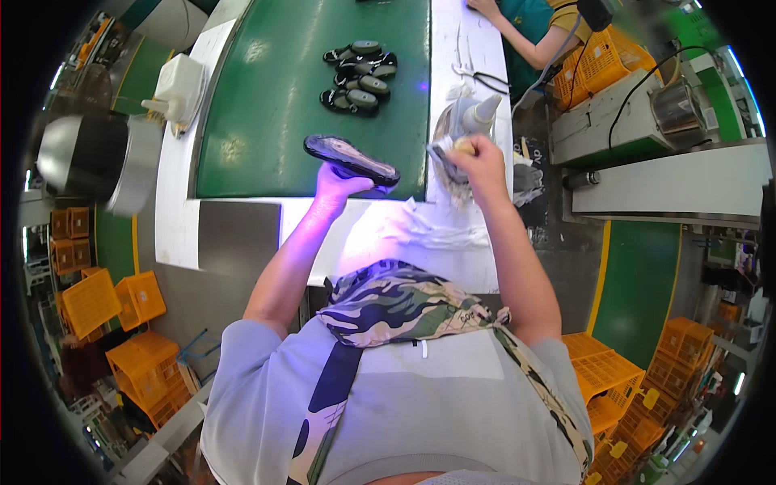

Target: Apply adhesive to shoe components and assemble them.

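My left hand (333, 191) is closed round a dark shoe (352, 160), held bottom up above the near end of the green belt (267, 153). Its underside looks pale and glossy inside a black rim. My right hand (482, 166) pinches a small brush (464, 146) with a pale yellow handle, over a messy, crusted container (454, 187) at the belt's right side. Just beyond that hand a white bottle with a cone nozzle (482, 111) leans. The brush's tip is partly hidden and hard to make out.
Several dark shoes (356, 77) lie farther up the belt. Pliers (485, 78) and a crumpled white cloth (440, 230) rest on the white table edge. Another white bottle (179, 85) stands at left. Across the table, a co-worker's arm (525, 44) reaches in. Orange crates (145, 368) flank me.
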`<state>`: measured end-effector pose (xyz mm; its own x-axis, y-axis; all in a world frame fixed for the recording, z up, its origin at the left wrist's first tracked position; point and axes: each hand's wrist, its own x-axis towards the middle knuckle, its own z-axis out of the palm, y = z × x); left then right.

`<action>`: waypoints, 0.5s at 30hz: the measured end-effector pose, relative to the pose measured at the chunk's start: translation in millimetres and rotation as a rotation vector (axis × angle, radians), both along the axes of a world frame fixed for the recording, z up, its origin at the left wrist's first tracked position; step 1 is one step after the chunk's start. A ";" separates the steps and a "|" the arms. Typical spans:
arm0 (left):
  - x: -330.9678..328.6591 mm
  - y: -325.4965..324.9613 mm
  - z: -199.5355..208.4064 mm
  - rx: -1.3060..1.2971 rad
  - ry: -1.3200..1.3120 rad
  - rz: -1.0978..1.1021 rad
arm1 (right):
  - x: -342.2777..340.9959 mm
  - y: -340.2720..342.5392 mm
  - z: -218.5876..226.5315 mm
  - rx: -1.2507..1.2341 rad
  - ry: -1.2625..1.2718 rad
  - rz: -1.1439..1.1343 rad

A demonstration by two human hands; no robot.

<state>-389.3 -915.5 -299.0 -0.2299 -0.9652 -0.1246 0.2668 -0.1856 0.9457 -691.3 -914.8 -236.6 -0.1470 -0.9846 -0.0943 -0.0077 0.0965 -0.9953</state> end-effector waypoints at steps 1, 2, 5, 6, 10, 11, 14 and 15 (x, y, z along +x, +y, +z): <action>6.1 7.7 11.1 -0.224 -0.203 0.019 | 13.5 -5.0 11.3 -0.025 0.010 0.048; 5.8 20.2 32.6 -0.317 -0.513 0.098 | 27.4 -9.1 19.8 -0.051 0.019 0.096; 29.6 33.7 79.8 -1.055 -0.634 0.199 | 69.1 -18.8 27.3 -0.088 -0.036 0.237; 43.8 39.0 78.7 -1.061 -0.654 0.191 | 83.1 -15.8 32.4 -0.086 -0.044 0.260; 71.5 66.9 101.3 -1.184 -0.784 0.254 | 132.1 -9.1 49.1 -0.093 -0.178 0.444; 75.7 74.1 106.5 -1.220 -0.847 0.268 | 141.1 -6.6 54.0 -0.109 -0.163 0.456; 86.6 93.6 120.1 -1.217 -0.909 0.253 | 163.2 -0.7 59.8 -0.153 -0.115 0.474; 88.1 98.3 124.3 -1.210 -0.921 0.263 | 168.1 -1.0 58.0 -0.164 -0.085 0.493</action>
<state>-301.2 -817.1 -174.7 -0.3282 -0.5902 0.7375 -0.5733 0.7450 0.3410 -523.3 -915.7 -178.6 0.3388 -0.9378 0.0754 0.0682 -0.0554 -0.9961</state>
